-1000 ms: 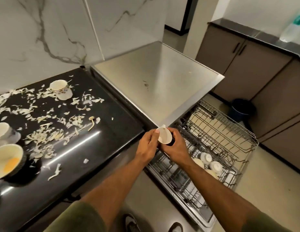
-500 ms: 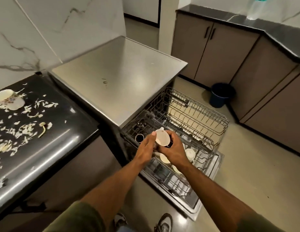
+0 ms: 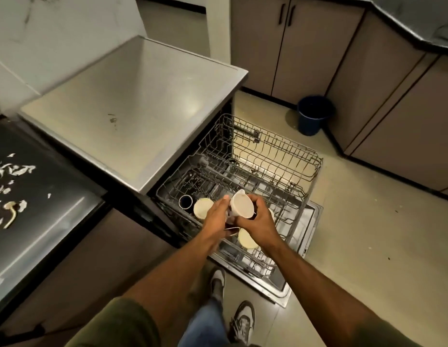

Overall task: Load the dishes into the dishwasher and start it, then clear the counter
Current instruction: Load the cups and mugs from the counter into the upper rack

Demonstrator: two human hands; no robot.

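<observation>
Both hands have carried the cup from beside the dishwasher's steel top down over the pulled-out wire lower rack. It is a smooth cream, round-mouthed cup, tipped sideways; the left hand and right hand each curl around it. Two pale round dishes show in the rack beside a dark cup. Pale scraps litter the glossy black counter.

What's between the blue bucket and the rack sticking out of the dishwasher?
Only bare beige floor, as the head view shows. The blue bucket stands by the cabinets, apart from the pulled-out upper rack.
</observation>
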